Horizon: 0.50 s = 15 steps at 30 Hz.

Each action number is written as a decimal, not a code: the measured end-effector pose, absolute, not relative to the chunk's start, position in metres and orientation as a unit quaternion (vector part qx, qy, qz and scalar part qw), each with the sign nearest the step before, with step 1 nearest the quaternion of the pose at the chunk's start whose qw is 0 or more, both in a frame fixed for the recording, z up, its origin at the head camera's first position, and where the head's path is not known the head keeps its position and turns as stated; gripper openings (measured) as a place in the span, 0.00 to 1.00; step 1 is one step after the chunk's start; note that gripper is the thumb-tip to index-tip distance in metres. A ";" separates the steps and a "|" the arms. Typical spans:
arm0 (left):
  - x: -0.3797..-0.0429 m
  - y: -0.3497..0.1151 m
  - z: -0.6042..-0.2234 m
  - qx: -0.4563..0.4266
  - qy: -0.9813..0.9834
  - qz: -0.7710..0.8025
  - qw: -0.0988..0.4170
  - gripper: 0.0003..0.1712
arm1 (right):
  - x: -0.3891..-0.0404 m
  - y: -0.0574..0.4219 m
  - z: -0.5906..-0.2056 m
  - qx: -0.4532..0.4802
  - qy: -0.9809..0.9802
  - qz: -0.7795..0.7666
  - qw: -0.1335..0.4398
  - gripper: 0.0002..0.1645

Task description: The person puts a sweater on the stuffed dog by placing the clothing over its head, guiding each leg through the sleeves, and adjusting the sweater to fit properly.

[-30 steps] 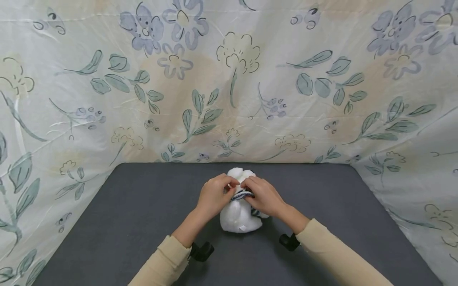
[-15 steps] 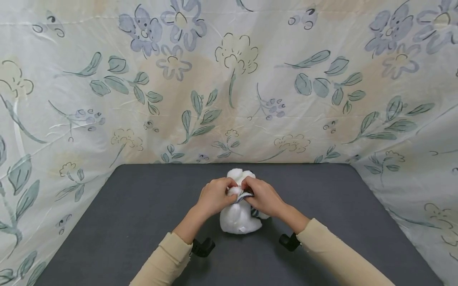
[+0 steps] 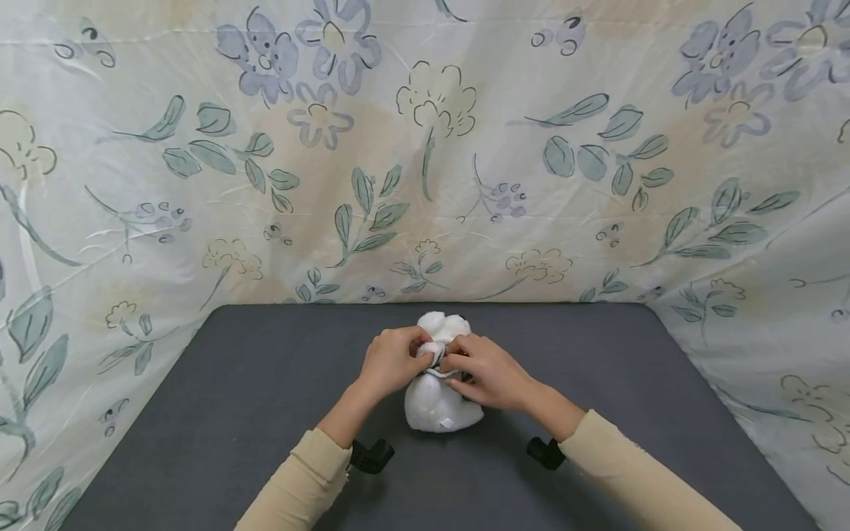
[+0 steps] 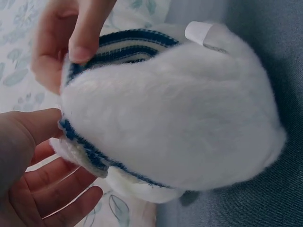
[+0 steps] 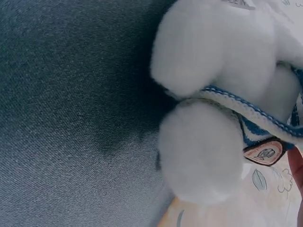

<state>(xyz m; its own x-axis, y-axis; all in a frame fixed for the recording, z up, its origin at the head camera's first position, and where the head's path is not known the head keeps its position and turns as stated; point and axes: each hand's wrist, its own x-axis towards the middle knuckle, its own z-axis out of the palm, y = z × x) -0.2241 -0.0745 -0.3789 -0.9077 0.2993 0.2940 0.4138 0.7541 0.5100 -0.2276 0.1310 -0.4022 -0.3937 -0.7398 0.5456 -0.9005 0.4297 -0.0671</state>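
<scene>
A white plush toy [image 3: 434,407] sits upright on the table with its back to the head camera. Round its neck runs a blue-and-white striped knit scarf [image 4: 125,47]. My left hand [image 3: 393,360] pinches the scarf's edge on the toy's left side as seen from the head. On the opposite side, my right hand [image 3: 490,370] grips the knit, its thumb pressed on the stripes in the left wrist view. The right wrist view shows the toy's round feet [image 5: 201,151], a strip of knit across them and an oval patch [image 5: 266,152]. The toy's face is hidden.
The dark grey table [image 3: 265,398] spreads round the toy. Floral cloth [image 3: 425,221] hangs behind it and along both sides. Black camera mounts [image 3: 373,456] sit under both wrists. A small white tag [image 4: 199,33] sticks out of the toy's back.
The scarf's edge at the nape has shifted and now lies as a thin line lower across the back. My right hand's fingers have spread; both hands stay at the neck.
</scene>
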 end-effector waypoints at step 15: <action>-0.229 -0.077 -0.377 -0.180 -0.927 -0.315 0.099 0.04 | -0.224 0.131 -0.408 0.490 -0.831 -0.032 0.262 0.04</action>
<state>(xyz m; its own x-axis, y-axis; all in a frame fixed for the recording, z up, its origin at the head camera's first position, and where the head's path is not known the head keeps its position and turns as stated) -0.2286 -0.0766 -0.3766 -0.9151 0.2717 0.2979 0.3969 0.7370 0.5472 -0.2235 0.1310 -0.4082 -0.3837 -0.8305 0.4038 -0.7975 0.5185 0.3086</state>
